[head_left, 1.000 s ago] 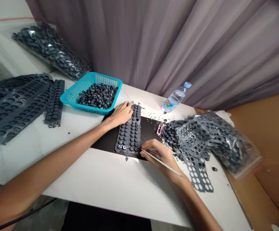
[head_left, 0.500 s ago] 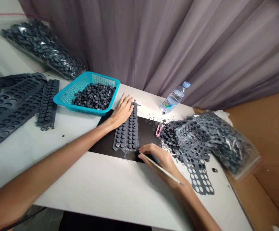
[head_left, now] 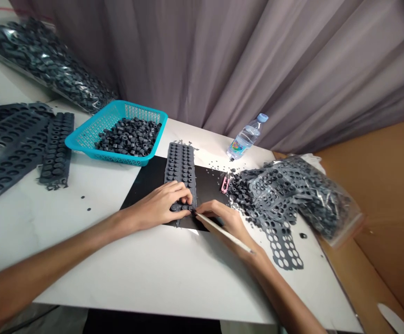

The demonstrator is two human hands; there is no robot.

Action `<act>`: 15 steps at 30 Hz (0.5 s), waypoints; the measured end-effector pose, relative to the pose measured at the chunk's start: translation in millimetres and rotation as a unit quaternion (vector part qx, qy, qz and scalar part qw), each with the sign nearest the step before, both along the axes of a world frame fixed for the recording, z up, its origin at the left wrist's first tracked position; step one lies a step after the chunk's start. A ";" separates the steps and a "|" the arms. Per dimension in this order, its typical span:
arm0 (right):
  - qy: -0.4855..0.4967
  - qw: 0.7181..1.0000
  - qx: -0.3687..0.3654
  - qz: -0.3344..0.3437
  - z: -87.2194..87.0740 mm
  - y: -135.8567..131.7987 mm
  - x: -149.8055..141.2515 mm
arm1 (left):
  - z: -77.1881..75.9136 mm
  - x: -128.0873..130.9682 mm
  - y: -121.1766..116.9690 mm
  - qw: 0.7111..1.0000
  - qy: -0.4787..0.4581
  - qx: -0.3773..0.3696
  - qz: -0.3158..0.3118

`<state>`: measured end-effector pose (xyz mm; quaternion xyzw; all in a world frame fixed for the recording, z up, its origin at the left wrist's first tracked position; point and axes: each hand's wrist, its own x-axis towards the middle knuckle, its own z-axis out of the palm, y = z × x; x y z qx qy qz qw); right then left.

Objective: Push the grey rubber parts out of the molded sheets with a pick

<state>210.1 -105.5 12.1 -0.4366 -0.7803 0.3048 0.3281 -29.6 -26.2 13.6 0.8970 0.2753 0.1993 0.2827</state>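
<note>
Grey strip of round studs (head_left: 181, 163) lies over the black mat (head_left: 144, 178), long axis running away from me, its near end under my curled left hand (head_left: 163, 202), the nearer one; whether it pinches a stud, I cannot tell. From my right hand (head_left: 230, 220), which grasps a slim white stick (head_left: 227, 235), the strip lies to the left and forward, but the stick's tip is hard to make out.
</note>
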 end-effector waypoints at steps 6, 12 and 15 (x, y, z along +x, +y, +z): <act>-0.008 1.000 -0.001 0.007 -1.0 -0.4 1.7 | -3.9 2.8 -0.1 1.000 -0.002 0.010 -0.001; -0.017 1.000 0.006 -0.006 -0.3 -1.4 -1.0 | -10.7 4.6 1.6 1.000 -0.011 0.007 0.012; -0.028 1.000 0.009 0.001 0.2 -1.5 -1.9 | -12.6 6.0 2.2 1.000 -0.010 0.011 0.018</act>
